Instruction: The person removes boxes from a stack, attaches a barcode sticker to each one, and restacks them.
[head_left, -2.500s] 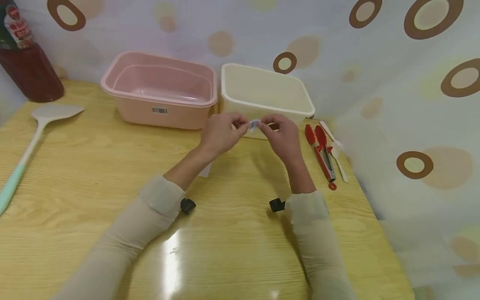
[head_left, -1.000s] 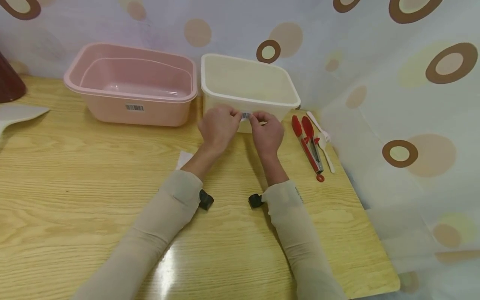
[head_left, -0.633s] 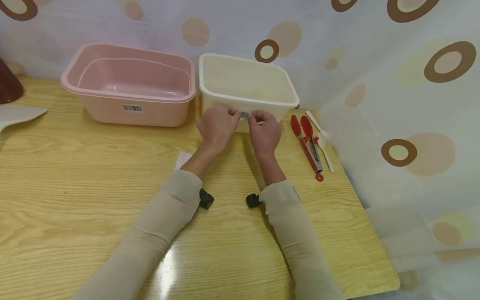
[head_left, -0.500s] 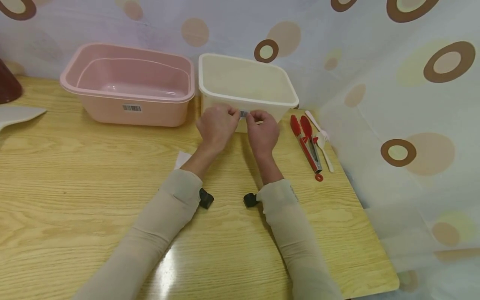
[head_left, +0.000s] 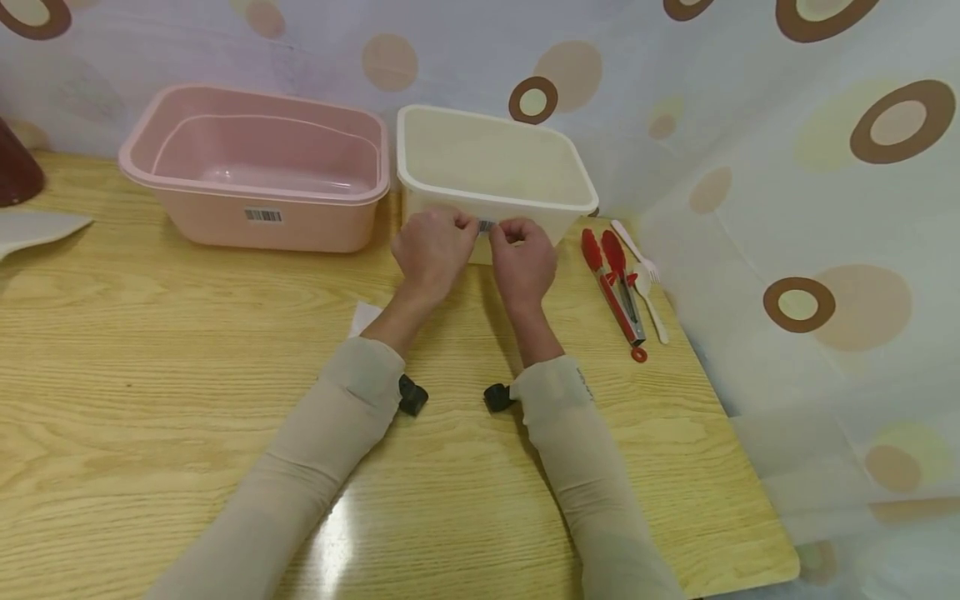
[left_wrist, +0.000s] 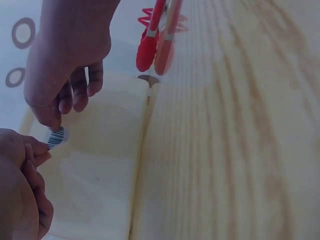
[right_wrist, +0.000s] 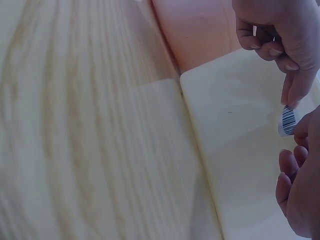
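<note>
A small white barcode sticker (head_left: 485,227) spans the gap between both hands, close against the front wall of the cream bin (head_left: 517,218). My left hand (head_left: 435,252) pinches its left end between thumb and forefinger. The other end is pinched by my right hand (head_left: 523,260). In the left wrist view the sticker (left_wrist: 57,137) curves slightly, black bars showing. From the right wrist camera, the sticker (right_wrist: 288,121) stands in front of the cream wall. A similar barcode label (head_left: 263,215) lies flat on the front of the pink bin (head_left: 300,229) at the left.
Red-tipped tongs (head_left: 617,283), a white fork (head_left: 636,252) and a white spoon (head_left: 651,302) lie right of the cream bin. White paper (head_left: 364,317) shows beside the left forearm. A spatula head (head_left: 41,228) and dark red bottle (head_left: 17,171) are at far left.
The view has shifted, and both hands have carried the barcode sticker up to the cream bin's front wall. Over the last half second the right hand has edged slightly left.
</note>
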